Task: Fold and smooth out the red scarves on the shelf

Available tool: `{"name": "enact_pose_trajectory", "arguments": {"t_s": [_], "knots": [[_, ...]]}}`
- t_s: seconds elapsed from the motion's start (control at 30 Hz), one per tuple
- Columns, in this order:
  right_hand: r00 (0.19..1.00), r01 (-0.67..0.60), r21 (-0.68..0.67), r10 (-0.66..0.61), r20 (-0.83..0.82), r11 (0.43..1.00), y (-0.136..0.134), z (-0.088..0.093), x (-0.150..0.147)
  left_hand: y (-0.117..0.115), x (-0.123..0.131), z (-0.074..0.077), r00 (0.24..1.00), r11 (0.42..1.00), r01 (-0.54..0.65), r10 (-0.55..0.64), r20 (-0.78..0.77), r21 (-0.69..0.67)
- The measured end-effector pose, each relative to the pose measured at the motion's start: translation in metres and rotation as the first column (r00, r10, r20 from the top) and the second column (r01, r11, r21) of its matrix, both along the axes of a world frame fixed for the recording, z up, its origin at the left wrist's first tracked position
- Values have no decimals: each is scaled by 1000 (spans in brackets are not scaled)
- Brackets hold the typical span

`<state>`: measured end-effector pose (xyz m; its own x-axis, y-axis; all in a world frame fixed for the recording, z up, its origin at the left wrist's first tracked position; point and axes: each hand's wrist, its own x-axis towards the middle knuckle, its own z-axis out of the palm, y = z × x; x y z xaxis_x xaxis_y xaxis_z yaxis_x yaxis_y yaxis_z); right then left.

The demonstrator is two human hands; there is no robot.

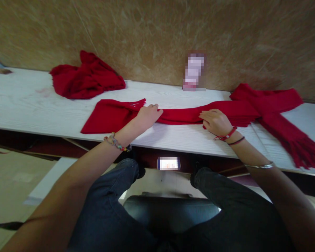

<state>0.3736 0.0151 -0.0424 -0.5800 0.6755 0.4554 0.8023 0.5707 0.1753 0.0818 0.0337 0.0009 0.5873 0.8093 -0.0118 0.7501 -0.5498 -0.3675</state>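
Note:
A red scarf [180, 116] stretches sideways across the white tabletop, drawn into a narrow band between my hands. My left hand [149, 116] is closed on the band, its thumb pointing right; the fingertips are partly hidden. At the band's right part, my right hand [215, 120] has its fingers over the cloth and the thumb by the lower edge, gripping it. Left of my left hand the scarf widens into a flat panel with short fringe at its upper corner. On the right it spreads into folded layers with a fringed lower edge.
A crumpled red cloth [86, 78] lies at the back left. On the right, another red scarf [280, 122] lies crossed over itself, fringe towards the front edge. Behind the white table [23, 101] rises a brown marbled wall [147, 42]. A blurred-out pinkish item [194, 71] stands against it.

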Motion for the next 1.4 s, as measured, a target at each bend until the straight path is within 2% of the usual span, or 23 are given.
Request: {"name": "enact_pose_trajectory", "arguments": {"t_s": [0.13,0.33,0.47,0.63,0.73,0.83,0.93,1.07,1.2,1.3,1.4], "knots": [[999,25,2,-25,-36,1000,0,0,0,-11,17,-5,984,986,169,-169,60,1],[997,31,45,-28,-74,999,-2,2,0,-4,24,-5,961,966,255,-248,123,-43],[995,72,78,-66,-77,994,-4,4,0,-2,20,-3,962,972,236,-236,139,17],[994,-47,15,45,104,999,-2,1,2,-10,21,-11,974,971,225,-220,57,-85],[993,-51,-9,52,111,999,-1,1,3,-12,21,-12,973,968,225,-217,77,-111],[996,-47,-31,50,70,998,-1,2,3,-12,23,-6,973,959,229,-220,69,-167],[998,-56,-43,56,12,998,-1,4,4,-10,33,2,963,938,268,-264,49,-220],[998,-45,5,46,-51,999,1,3,8,-4,55,2,925,886,373,-334,179,-275],[999,5,32,-4,-36,999,2,0,11,0,72,-8,918,852,370,-275,286,-370],[999,14,29,-15,33,999,2,-1,9,-4,78,-13,933,804,345,-237,271,-484],[997,18,15,-19,79,1000,1,1,6,-8,79,-15,939,786,333,-224,262,-521]]}}
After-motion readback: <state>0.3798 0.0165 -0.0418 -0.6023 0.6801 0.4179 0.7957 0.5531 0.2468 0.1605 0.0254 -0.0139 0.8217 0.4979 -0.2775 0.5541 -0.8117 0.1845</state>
